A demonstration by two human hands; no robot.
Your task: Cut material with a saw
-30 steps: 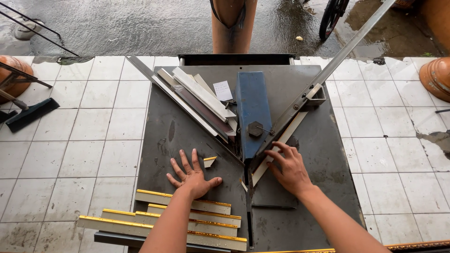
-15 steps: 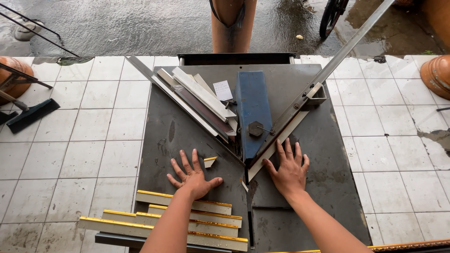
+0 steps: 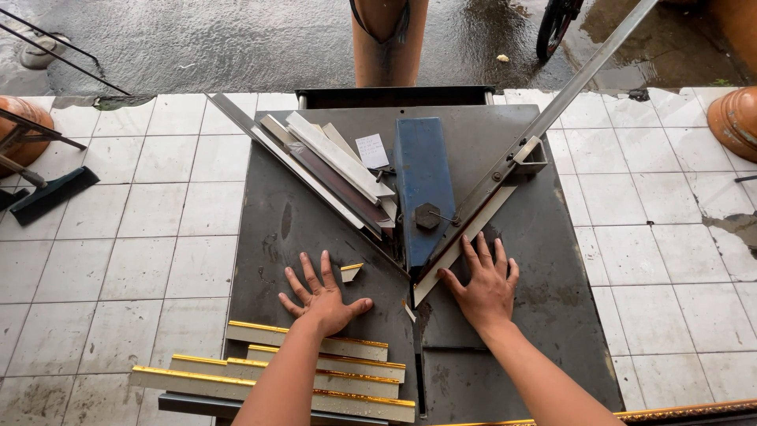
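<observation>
My left hand [image 3: 322,294] lies flat, fingers spread, on the dark grey metal table [image 3: 276,229], just left of a small gold-edged offcut [image 3: 351,272]. My right hand [image 3: 483,283] rests flat beside a pale strip of frame moulding [image 3: 460,244] that lies along the right diagonal fence [image 3: 552,102]; the fingertips touch the strip's lower end. Between the fences stands the blue cutter head [image 3: 422,185] with a hex knob [image 3: 426,216]. Neither hand grips anything.
Several gold-edged moulding pieces [image 3: 315,371] lie stacked at the near left. More mouldings [image 3: 335,170] and a white note [image 3: 372,150] lean on the left fence. A brown post [image 3: 390,39] and wet pavement lie beyond. White tiles [image 3: 118,237] surround the table; a squeegee [image 3: 51,193] is at left.
My right hand has slid a little to the right and down along the moulding strip and now lies flatter. My left hand has stayed put.
</observation>
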